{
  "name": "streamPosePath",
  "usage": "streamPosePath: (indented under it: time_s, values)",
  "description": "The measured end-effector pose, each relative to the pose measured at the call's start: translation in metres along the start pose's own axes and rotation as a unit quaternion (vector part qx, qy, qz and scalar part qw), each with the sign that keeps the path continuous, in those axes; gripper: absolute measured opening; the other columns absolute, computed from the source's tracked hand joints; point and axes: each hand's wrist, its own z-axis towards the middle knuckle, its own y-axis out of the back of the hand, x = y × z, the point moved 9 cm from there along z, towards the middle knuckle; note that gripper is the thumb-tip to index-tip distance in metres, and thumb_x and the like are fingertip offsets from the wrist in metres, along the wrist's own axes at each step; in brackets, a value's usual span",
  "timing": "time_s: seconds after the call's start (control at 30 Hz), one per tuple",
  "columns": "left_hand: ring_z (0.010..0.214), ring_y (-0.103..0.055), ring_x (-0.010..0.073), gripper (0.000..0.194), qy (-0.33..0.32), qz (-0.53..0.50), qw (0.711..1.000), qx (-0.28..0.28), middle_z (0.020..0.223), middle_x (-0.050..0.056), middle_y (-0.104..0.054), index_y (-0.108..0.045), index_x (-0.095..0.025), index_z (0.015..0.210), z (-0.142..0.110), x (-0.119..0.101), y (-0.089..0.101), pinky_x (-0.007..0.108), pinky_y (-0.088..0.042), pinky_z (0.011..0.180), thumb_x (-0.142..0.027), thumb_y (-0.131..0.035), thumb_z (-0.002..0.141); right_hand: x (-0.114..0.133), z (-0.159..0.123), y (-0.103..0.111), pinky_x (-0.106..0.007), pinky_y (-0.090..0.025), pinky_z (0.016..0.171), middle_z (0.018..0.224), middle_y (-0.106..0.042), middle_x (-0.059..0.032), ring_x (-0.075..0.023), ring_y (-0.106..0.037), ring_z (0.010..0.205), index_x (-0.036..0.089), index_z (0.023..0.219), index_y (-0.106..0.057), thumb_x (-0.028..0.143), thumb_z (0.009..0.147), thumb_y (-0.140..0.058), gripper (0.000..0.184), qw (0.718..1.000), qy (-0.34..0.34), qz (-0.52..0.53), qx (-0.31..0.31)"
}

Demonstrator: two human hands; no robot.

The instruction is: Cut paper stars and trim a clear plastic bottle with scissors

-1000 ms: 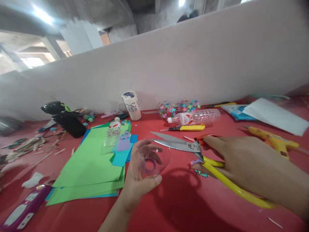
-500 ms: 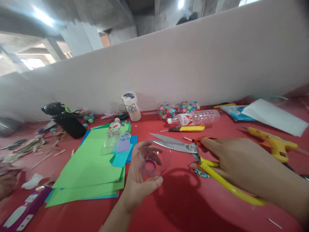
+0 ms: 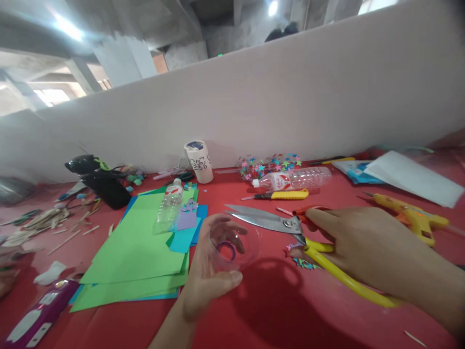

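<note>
My left hand (image 3: 205,276) is wrapped round a cut-off clear plastic bottle piece (image 3: 250,245), its wide rim facing me and a purple ring (image 3: 225,251) visible at its far end. In my right hand (image 3: 363,237) are scissors (image 3: 267,219) with one red and one yellow handle. Their blades look closed and point left, just above and behind the rim of the piece. Whether the blades touch the plastic I cannot tell. Small coloured stars (image 3: 305,263) lie on the red table below my right hand.
Green paper sheets (image 3: 138,252) lie left, with a clear bottle (image 3: 170,203) on them. Beyond the scissors are a yellow cutter (image 3: 290,194), another bottle (image 3: 305,178) and star-covered plastic (image 3: 250,167). A glue gun (image 3: 410,213) lies right. Another person's hand (image 3: 7,276) shows at far left.
The scissor blades have closed together from slightly parted. Both hands stay almost in place, still holding the bottle piece and the scissors.
</note>
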Motion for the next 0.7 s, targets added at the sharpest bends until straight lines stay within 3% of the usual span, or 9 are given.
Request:
streamPosePath:
  time_s: [0.1, 0.3, 0.47, 0.57, 0.7]
  values:
    - [0.093, -0.055, 0.0169, 0.066, 0.004, -0.004, 1.0, -0.001, 0.118, 0.001, -0.063, -0.049, -0.036, 0.128, 0.0, 0.0, 0.0, 0.03, -0.042, 0.084, -0.034, -0.081, 0.071, 0.008, -0.003, 0.011, -0.029, -0.015, 0.043, 0.044, -0.058, 0.0005, -0.0247, -0.053, 0.029, 0.027, 0.064, -0.044, 0.033, 0.091, -0.036, 0.029, 0.998, 0.042, -0.005, -0.055]
    - [0.092, -0.057, 0.0171, 0.072, -0.008, -0.009, 1.0, 0.016, 0.118, 0.001, -0.063, -0.046, -0.037, 0.132, -0.003, 0.001, 0.001, 0.031, -0.043, 0.081, -0.035, -0.082, 0.07, 0.008, -0.004, 0.014, -0.031, -0.03, 0.041, 0.051, -0.064, -0.0024, -0.0262, -0.061, 0.039, 0.026, 0.067, -0.049, 0.039, 0.093, -0.035, 0.033, 0.997, 0.042, 0.009, -0.056]
    - [0.089, -0.057, 0.017, 0.072, -0.015, -0.002, 1.0, 0.026, 0.116, 0.003, -0.064, -0.047, -0.035, 0.133, -0.001, 0.0, -0.001, 0.03, -0.043, 0.079, -0.037, -0.082, 0.07, 0.011, -0.002, 0.017, -0.03, -0.027, 0.038, 0.046, -0.062, 0.0002, -0.0229, -0.058, 0.033, 0.026, 0.065, -0.048, 0.026, 0.088, -0.033, 0.027, 0.995, 0.065, 0.018, -0.075]
    - [0.088, -0.057, 0.0172, 0.069, -0.025, -0.002, 0.999, 0.034, 0.117, 0.004, -0.064, -0.048, -0.036, 0.132, 0.0, -0.002, -0.003, 0.031, -0.043, 0.078, -0.036, -0.081, 0.072, 0.009, -0.002, 0.013, -0.029, -0.023, 0.039, 0.044, -0.061, 0.0004, -0.0227, -0.056, 0.031, 0.027, 0.065, -0.046, 0.023, 0.081, -0.039, 0.018, 0.996, 0.062, 0.01, -0.06]
    - [0.086, -0.057, 0.0167, 0.068, -0.022, 0.002, 0.999, 0.04, 0.115, 0.004, -0.064, -0.049, -0.036, 0.13, 0.002, -0.002, -0.004, 0.031, -0.042, 0.076, -0.038, -0.081, 0.071, 0.001, -0.001, 0.001, -0.029, -0.021, 0.042, 0.046, -0.064, 0.0003, -0.0228, -0.057, 0.034, 0.028, 0.063, -0.043, 0.025, 0.071, -0.049, 0.01, 1.0, 0.022, 0.008, 0.01]
